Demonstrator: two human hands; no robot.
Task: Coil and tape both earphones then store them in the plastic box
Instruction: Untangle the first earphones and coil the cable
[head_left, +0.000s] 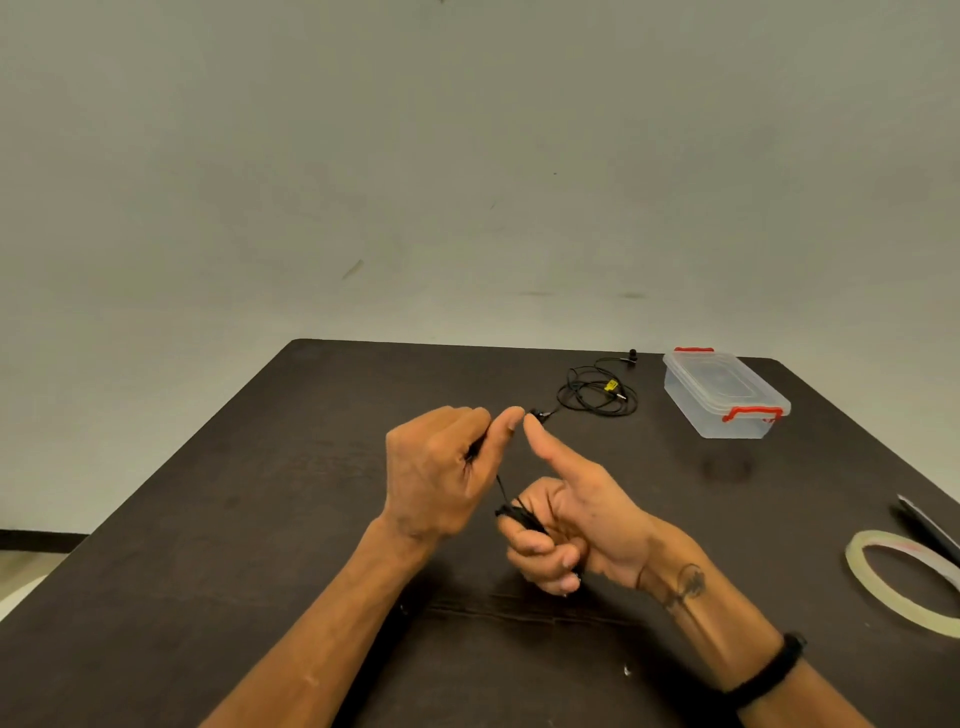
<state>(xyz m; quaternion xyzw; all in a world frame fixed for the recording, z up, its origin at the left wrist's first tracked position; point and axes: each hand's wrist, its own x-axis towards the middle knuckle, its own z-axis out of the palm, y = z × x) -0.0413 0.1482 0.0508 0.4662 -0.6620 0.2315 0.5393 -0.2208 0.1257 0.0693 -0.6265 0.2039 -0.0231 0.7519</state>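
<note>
The left hand (441, 467) pinches the black earphone cord (501, 488); the right hand (576, 525), thumb raised, curls its fingers (540, 551) around the wound coil (522, 515).

A dark brown desk (260, 519) with a matte, faintly grained top fills the lower half of the view, its far corners rounded. Behind the desk's far edge rises a plain pale grey-green wall (467, 156), marked here and there with small dark scuffs and streaks. Left of the desk, low down, a strip of light floor (26, 566) shows beneath a dark skirting band, and a thin, dark, flat object (930, 525), too unclear to identify, lies at the desk's right edge.
</note>
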